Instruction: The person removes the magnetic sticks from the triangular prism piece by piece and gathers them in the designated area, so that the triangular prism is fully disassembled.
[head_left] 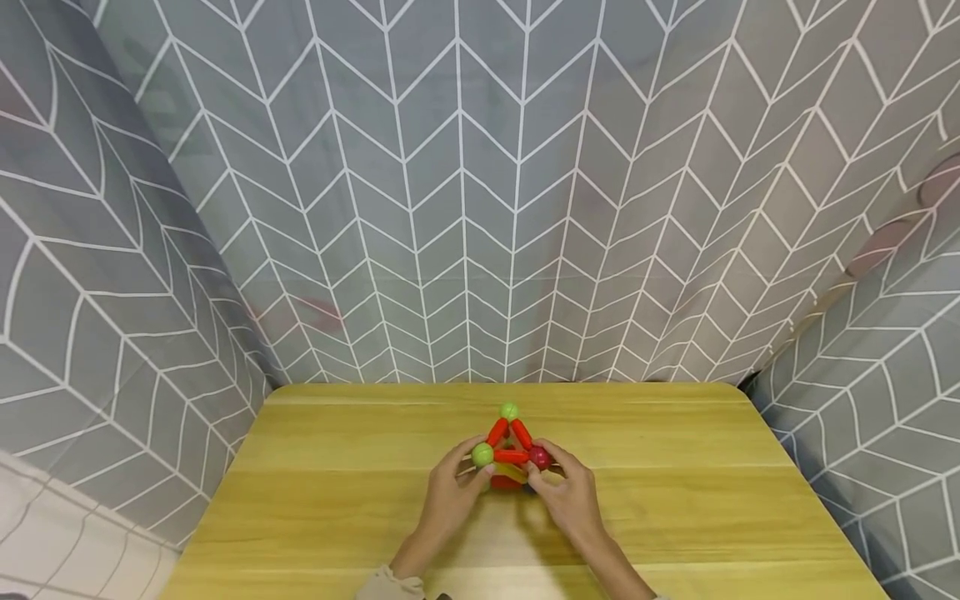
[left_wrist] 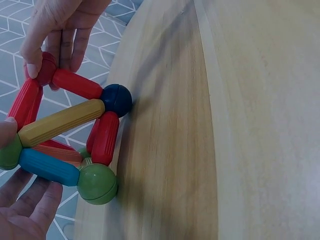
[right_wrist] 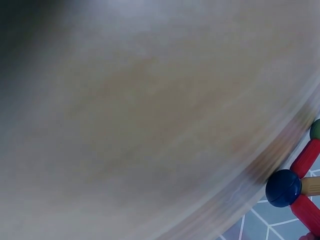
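A frame of magnetic rods and balls stands on the wooden table [head_left: 337,500]. My left hand [head_left: 448,493] pinches its green ball [head_left: 482,454] between thumb and fingers. At the opposite upper corner my right hand [head_left: 567,493] grips the red ball [head_left: 539,457]. A red rod [head_left: 512,456] joins these two balls, and two more red rods rise to another green ball [head_left: 509,411]. In the left wrist view, a yellow rod [left_wrist: 62,122] runs to a dark blue ball [left_wrist: 117,100], and a blue rod [left_wrist: 49,167] reaches a lower green ball [left_wrist: 97,184].
A grey curtain [head_left: 487,208] with white chevron lines hangs behind the table and along both sides. In the right wrist view, tabletop fills most of the picture, and the frame's dark blue ball [right_wrist: 283,188] shows at the lower right.
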